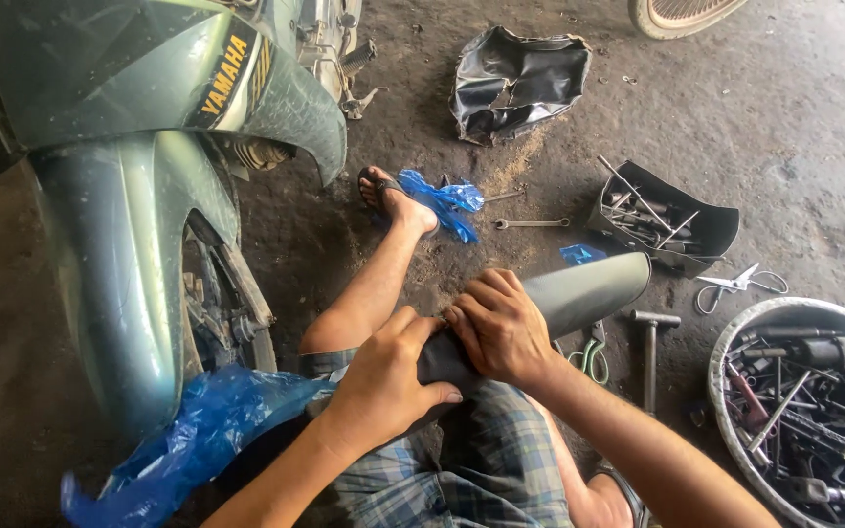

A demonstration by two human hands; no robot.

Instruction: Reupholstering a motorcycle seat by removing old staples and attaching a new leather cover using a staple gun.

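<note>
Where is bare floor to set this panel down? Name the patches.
Bare concrete lies upper right, between the crumpled black cover, the black tool tray and the frame edge. A smaller patch lies left of the green scooter. It is crowded around the round tool tub, hammer and scissors. Both hands, left hand and right hand, grip the grey panel.

To your left stands a green scooter (139, 166), with a blue plastic bag (188, 435) bunched at its base. Ahead lies a crumpled black cover (515, 83); on your right you have scissors (735, 284), a hammer (651, 354) and a round basin of tools (735, 337).
</note>
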